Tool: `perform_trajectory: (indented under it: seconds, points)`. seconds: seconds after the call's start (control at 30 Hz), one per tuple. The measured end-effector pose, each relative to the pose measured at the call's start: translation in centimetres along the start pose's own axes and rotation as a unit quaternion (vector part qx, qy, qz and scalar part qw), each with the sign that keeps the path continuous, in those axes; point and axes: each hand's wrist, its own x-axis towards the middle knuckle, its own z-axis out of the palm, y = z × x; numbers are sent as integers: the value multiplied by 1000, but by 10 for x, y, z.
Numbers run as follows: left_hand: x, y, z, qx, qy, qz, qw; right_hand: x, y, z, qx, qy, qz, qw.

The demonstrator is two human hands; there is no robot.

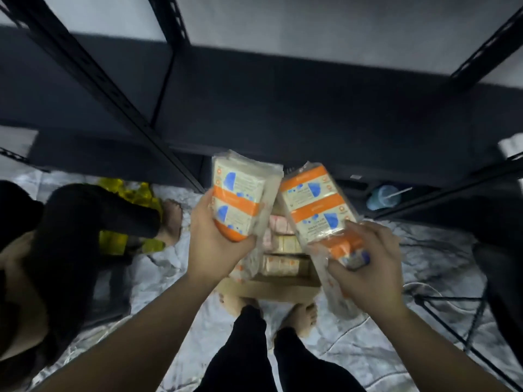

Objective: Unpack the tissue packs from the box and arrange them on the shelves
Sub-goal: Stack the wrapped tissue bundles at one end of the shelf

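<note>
- My left hand [215,244] grips one tissue pack [240,199], fingers curled round its near end, holding it up above the open box.
- My right hand [365,267] grips a second tissue pack [317,205] by its near end, thumb and fingers wrapped round the crinkled clear wrap; this pack tilts to the left, its far corner close beside the first pack.
- Both packs are clear-wrapped bundles of cream-coloured packets with orange bands and blue marks; the print on them is too blurred to read.
- The cardboard box [271,290] sits open on the floor just beyond my bare feet [300,318], directly below the two packs.
- More tissue packs [283,250] lie stacked inside the box, cream and pale pink, seen between my two hands.
- The shelves [283,114] stand at the far side, a dark metal rack with slotted uprights and dark boards, the box near its foot.
- The floor [368,349] is covered with a pale, wrinkled, shiny sheet.
- A second person's leg in dark clothing and a bare foot [169,222] are at the left, beside something yellow [133,193] on the floor.
- A bluish cup with a straw [382,196] sits low under the rack at the right.
</note>
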Motion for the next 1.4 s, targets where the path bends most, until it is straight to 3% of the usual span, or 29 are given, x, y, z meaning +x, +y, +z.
perform_trajectory:
  seconds: [0.17, 0.43, 0.53, 0.83, 1.07, 1.27, 1.4]
  points:
    - [-4, 72, -51, 7, -12, 33, 999, 8, -72, -82, 33, 30, -40, 998]
    - [-10, 223, -114, -10, 38, 213, 976, 33, -147, -184, 90, 132, -167, 973]
    - [0, 260, -130, -65, 19, 229, 971, 41, -162, -207, 99, 164, -198, 961]
    - [48, 338, -155, 6, 57, 304, 951, 87, -207, -237, 128, 210, -213, 946]
    - [104, 373, -183, 101, 59, 321, 940, 129, -238, -252, 91, 206, -182, 957]
    - [178, 398, -212, 220, 0, 330, 918, 194, -260, -261, 4, 172, -175, 969]
    - [225, 393, -215, 316, -92, 300, 895, 246, -255, -261, -72, 92, -142, 983]
